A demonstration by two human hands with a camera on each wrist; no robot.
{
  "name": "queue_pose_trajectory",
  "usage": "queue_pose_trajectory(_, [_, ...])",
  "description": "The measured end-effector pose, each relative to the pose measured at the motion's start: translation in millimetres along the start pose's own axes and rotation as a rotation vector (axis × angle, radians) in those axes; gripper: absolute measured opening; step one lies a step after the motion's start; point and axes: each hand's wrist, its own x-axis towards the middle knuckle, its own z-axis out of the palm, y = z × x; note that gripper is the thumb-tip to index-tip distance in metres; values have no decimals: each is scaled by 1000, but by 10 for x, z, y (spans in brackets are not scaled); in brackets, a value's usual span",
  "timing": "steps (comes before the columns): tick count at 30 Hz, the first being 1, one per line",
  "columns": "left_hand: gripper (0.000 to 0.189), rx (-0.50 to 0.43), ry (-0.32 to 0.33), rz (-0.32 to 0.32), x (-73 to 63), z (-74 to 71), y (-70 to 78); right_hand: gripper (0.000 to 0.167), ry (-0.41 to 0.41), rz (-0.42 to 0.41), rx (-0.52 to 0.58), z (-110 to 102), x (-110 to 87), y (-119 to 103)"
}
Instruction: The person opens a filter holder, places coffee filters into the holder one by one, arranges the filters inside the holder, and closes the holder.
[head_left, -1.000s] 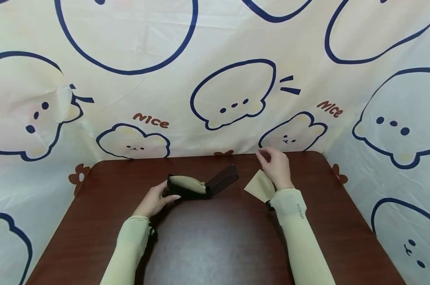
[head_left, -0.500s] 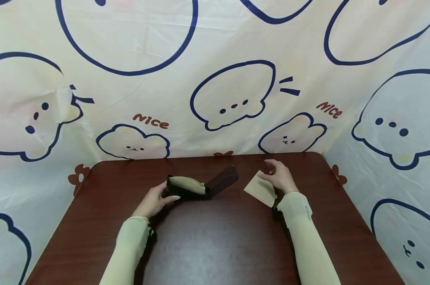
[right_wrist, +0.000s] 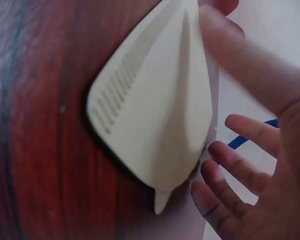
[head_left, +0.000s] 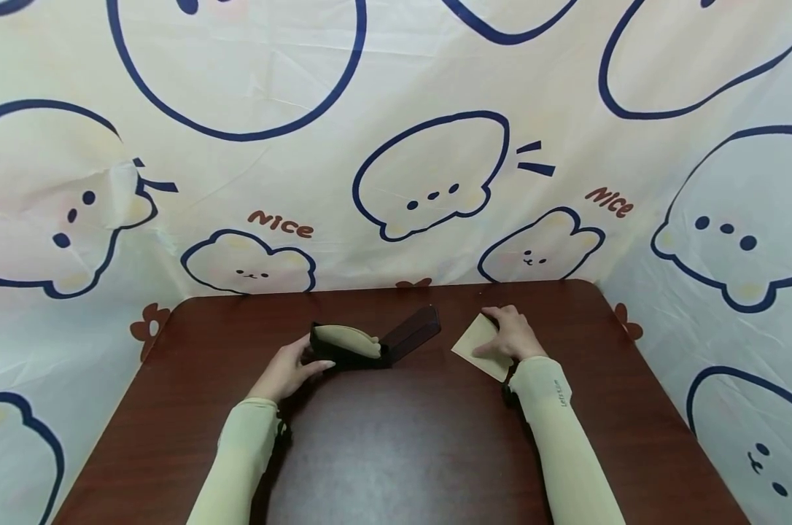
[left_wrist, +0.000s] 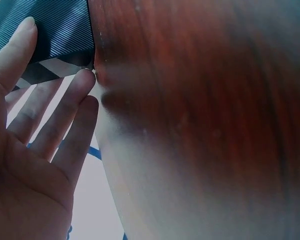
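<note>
My left hand (head_left: 287, 372) grips the left end of a small black case (head_left: 356, 359), thumb on its near side. In the left wrist view the case shows a ribbed black face (left_wrist: 65, 32) and a grey-and-white end. Its lid (head_left: 412, 333) stands open to the right, and a folded cream piece (head_left: 346, 340) sits inside. On the right, my right hand (head_left: 514, 335) hovers with spread fingers over a flat cream piece (head_left: 472, 342) lying on the table. The right wrist view shows short ridges along one edge of this cream piece (right_wrist: 155, 105) and a small tab; its material is unclear.
Both hands work near the back of a dark brown wooden table (head_left: 396, 437). Behind it and at both sides hangs a pale curtain (head_left: 429, 73) printed with blue-outlined cartoon animals.
My right hand has come down and toward me from the table's back edge to the cream piece, its thumb now over the piece. The left hand and the case have stayed put.
</note>
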Motion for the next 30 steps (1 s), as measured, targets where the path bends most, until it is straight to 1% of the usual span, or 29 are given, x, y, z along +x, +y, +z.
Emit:
queue_pose_trajectory(2, [72,13,3,7,4,10,-3,100,-1,12,-5,10,0,1])
queue_pose_trajectory(5, [69,33,9,21,8,22,-8,99,-7,25,19,18,-3,-5])
queue_pose_trajectory(7, [71,35,8,22,8,21,-12,99,-15,31,35,26,0,-8])
queue_pose_trajectory(11, [80,22,4,-3,-4,3,3,99,-29,37,49,39,13,-15])
queue_pose_trajectory(13, [82,30,5,0,-5,1,8,99,-31,40,53,37,14,-19])
queue_pose_trajectory(18, [75,51,17,18,2,8,10,100,-30,51,49,20,7,-13])
queue_pose_trajectory(21, [72,46,20,17,-1,13,7,101,-29,52,30,22,-6,-2])
queue_pose_trajectory(27, [68,54,23,22,7,9,8,109,-30,64,39,37,-39,8])
queue_pose_trajectory(30, [65,60,24,25,15,2,11,111,-33,70,46,35,-51,3])
